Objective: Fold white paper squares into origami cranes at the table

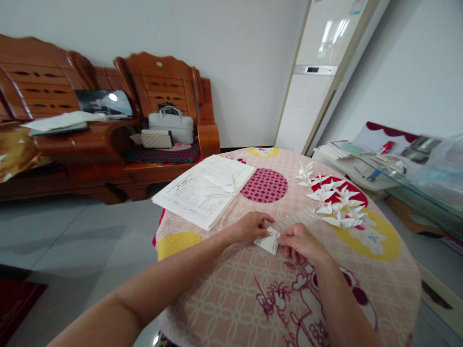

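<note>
A small piece of folded paper [268,243], white with some print, lies on the cloth-covered round table [231,289] between my two hands. My left hand [255,225] presses on its upper left side with bent fingers. At its right edge, my right hand [301,241] pinches the paper between thumb and forefinger, the other fingers curled under. Just behind the hands, a clear ruler-like strip [294,219] rests on the cloth. Several white folded paper cranes [340,205] stand grouped to the right of it.
A stack of printed sheets [191,193] with folded paper [220,185] on top lies at the table's left. Beyond are wooden chairs [162,77] holding bags [173,126]. A glass-topped stand [405,188] with clutter is at right, a tall air conditioner [307,91] behind.
</note>
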Demonstrator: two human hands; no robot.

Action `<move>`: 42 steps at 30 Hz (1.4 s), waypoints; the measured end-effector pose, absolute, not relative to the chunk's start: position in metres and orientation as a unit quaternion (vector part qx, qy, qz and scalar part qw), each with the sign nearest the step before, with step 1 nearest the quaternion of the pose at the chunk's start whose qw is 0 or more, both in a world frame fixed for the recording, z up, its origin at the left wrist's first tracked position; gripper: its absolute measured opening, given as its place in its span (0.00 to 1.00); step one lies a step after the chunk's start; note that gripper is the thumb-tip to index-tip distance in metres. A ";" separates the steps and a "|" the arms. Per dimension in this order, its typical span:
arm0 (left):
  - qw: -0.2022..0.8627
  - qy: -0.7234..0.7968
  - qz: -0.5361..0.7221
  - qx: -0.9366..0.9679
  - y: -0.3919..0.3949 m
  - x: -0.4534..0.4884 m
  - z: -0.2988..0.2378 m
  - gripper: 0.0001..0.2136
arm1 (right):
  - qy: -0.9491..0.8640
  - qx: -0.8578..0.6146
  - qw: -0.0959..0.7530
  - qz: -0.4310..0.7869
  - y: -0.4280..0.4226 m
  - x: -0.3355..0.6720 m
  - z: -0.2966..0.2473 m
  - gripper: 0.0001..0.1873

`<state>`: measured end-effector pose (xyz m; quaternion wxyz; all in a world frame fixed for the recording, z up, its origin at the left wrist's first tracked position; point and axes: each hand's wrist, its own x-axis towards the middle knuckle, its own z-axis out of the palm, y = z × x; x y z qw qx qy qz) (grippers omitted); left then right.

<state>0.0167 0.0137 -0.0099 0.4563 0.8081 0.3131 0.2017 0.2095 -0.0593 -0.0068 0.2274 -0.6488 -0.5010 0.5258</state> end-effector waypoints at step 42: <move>0.340 0.233 0.210 0.887 -0.010 0.005 -0.014 0.07 | -0.660 -0.604 0.249 0.370 -0.053 0.203 -0.009 0.08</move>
